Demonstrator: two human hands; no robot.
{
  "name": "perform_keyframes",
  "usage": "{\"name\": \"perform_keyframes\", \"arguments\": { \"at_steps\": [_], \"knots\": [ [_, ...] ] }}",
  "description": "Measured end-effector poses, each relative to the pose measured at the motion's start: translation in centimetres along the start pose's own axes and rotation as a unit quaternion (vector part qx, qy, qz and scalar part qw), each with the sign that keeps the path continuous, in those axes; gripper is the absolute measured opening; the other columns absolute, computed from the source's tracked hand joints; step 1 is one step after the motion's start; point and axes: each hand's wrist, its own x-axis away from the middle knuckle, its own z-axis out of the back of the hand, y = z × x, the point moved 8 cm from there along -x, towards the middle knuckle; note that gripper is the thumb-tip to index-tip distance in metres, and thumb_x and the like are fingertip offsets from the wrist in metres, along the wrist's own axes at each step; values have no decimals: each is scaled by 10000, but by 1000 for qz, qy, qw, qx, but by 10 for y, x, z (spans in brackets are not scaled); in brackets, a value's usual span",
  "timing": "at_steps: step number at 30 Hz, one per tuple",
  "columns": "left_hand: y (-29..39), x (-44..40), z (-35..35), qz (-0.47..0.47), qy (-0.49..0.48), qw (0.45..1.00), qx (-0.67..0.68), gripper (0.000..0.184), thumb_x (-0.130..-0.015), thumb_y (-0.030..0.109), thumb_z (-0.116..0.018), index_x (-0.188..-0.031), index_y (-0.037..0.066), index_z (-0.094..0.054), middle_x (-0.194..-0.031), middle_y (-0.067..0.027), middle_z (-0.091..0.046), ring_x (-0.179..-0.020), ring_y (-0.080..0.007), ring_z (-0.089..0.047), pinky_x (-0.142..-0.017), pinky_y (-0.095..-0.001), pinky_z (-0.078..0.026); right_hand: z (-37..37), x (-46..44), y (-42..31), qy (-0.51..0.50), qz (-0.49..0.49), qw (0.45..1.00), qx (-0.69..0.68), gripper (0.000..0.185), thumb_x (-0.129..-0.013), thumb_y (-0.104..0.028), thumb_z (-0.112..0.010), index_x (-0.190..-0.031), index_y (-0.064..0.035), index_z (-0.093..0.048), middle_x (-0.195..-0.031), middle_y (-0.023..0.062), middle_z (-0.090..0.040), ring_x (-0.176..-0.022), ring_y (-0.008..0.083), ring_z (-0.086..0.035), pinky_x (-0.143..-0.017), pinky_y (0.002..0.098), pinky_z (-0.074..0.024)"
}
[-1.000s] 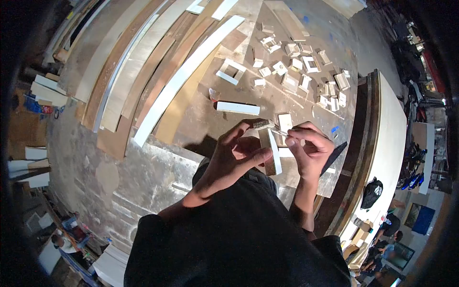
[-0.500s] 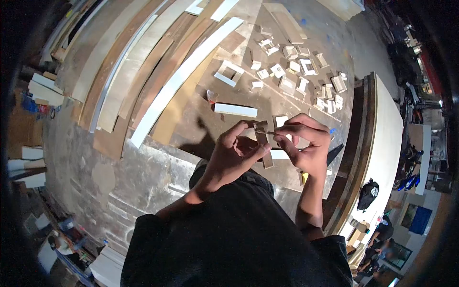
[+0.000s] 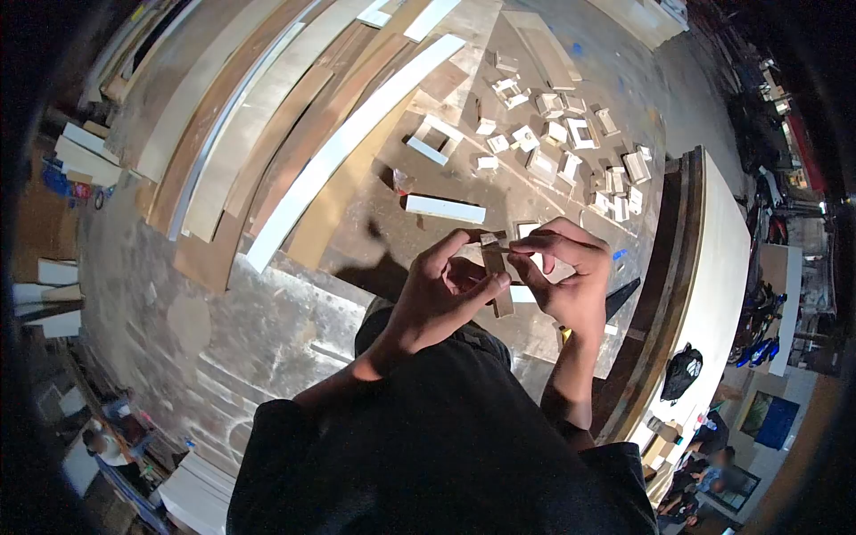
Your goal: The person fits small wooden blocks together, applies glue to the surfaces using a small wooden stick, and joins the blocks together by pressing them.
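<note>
My left hand is wrapped round a small wooden piece, which has a short block across its upper end. The fingertips of my right hand are pinched together at the right side of this block, on a thin item too small to name. Just behind my hands lies a white-faced strip on the work surface. Part of another white strip shows between my hands. A dark, saw-like blade lies right of my right wrist.
Long boards lie side by side at the upper left. A rectangular wooden frame and several small wooden assemblies are spread beyond my hands. To the right stands a pale-topped bench with a black bag. People sit at the lower right.
The wooden piece has turned, so its white face no longer shows. My right hand has come closer to my left, its fingertips now against the block.
</note>
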Motion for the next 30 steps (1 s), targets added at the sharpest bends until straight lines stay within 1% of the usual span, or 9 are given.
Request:
{"name": "perform_keyframes", "arguments": {
  "at_steps": [5, 10, 12, 13, 16, 17, 23, 25, 30],
  "knots": [
    [-4, 1, 1, 5, 3, 1000, 11, 407, -871, 158, -742, -1190, 7, -541, -795, -66, -719, -720, -80, -684, -635, -237, -531, 14, 1, 10, 28, -52, 998, 32, 159, -676, 40, -763, -811, -42, -742, -752, 56, -687, -550, 117, -517, -523, 247, -411],
    [0, 2, 4, 46, -23, 997, 58, 434, -892, 141, -719, -1265, 38, -521, -832, -62, -724, -761, -107, -687, -648, -259, -538, 24, 11, 12, 46, -67, 996, 27, 161, -684, 51, -755, -819, -37, -747, -744, 58, -685, -555, 98, -521, -543, 226, -405],
    [-2, 3, -3, 95, -77, 969, 214, 516, -902, 127, -700, -1357, 57, -466, -1047, -122, -703, -920, -219, -702, -754, -322, -573, 33, 20, 12, 84, -60, 994, -23, 148, -699, 55, -754, -830, -11, -741, -759, 78, -690, -608, 104, -569, -580, 226, -434],
    [-2, 4, -3, 95, -80, 970, 208, 516, -902, 127, -700, -1357, 57, -466, -1047, -122, -703, -920, -219, -702, -754, -322, -573, 34, 23, 12, 90, -59, 994, -25, 148, -699, 55, -754, -830, -11, -741, -759, 78, -690, -608, 104, -569, -580, 226, -434],
    [-2, 5, -12, 42, -169, 865, 471, 594, -912, 184, -675, -1422, 74, -389, -1343, -189, -527, -1179, -434, -582, -956, -482, -552, 48, 38, 6, 164, -1, 980, -116, 144, -716, 57, -761, -851, 30, -722, -784, 126, -694, -710, 163, -640, -650, 242, -482],
    [-1, 7, -12, 53, -175, 865, 468, 611, -916, 239, -672, -1429, 76, -383, -1313, -194, -549, -1185, -439, -574, -932, -499, -562, 49, 41, 5, 173, -2, 978, -117, 144, -716, 57, -761, -851, 30, -722, -784, 126, -694, -710, 163, -640, -650, 242, -482],
    [-3, 19, -24, 100, -220, 754, 611, 702, -894, 412, -665, -1415, 26, -397, -1270, -283, -544, -1086, -419, -633, -823, -470, -602, 53, 47, -25, 208, 74, 970, -102, 177, -661, 78, -783, -811, 30, -703, -770, 126, -698, -641, 158, -633, -558, 242, -474],
    [0, 23, -29, 116, -251, 709, 649, 789, -852, 485, -682, -1408, 3, -398, -1226, -333, -541, -970, -391, -678, -754, -414, -619, 54, 50, -34, 236, 55, 964, -106, 216, -633, 66, -800, -831, 31, -722, -762, 122, -699, -615, 151, -619, -511, 229, -460],
    [-5, 24, -35, 134, -215, 730, 634, 870, -790, 575, -699, -1373, -16, -436, -1160, -339, -564, -852, -356, -700, -684, -364, -622, 52, 49, -47, 242, 92, 965, -33, 238, -621, 8, -816, -852, 0, -762, -750, 106, -688, -594, 153, -608, -484, 234, -446]
  ]
}}
